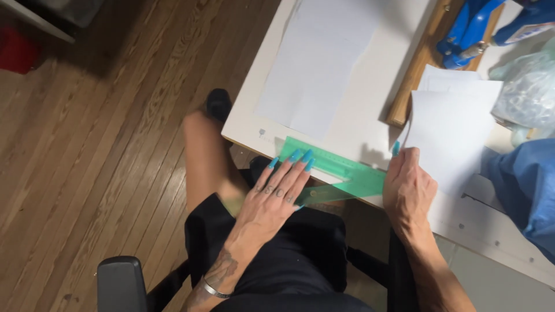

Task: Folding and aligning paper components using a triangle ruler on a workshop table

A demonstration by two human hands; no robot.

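Ruler (pixel 341 173): one, green see-through plastic, flat, lying on the near edge of the white bench (pixel 370 110), slanting across that edge with its near corner past the rim and over your lap. A printed scale runs along its upper edge.

Your left hand (pixel 276 199) lies flat on the ruler's left part, fingers (pixel 295 157) straight and spread, pressing down rather than gripping; nothing is clasped. Long turquoise nails, one silver bracelet (pixel 213 290) on the wrist.

Your right hand (pixel 407 185) sits at the ruler's right end and holds the near left edge of one white sheet (pixel 454 136). Fingers are curled around the paper's edge, thumb nail showing on top. A second white sheet (pixel 448 75) peeks out just behind it.

Another large sheet (pixel 321 63), pale and flat, lies further back on the bench, apart from both hands.

One wooden board (pixel 419 63) runs diagonally at top right, with blue plastic tools (pixel 468 29) on it; count unclear from here. One clear plastic bag (pixel 529 92) beside them, blue cloth (pixel 523 185) at the right edge.

Below: wood floor (pixel 87 150), one black chair arm (pixel 120 283).
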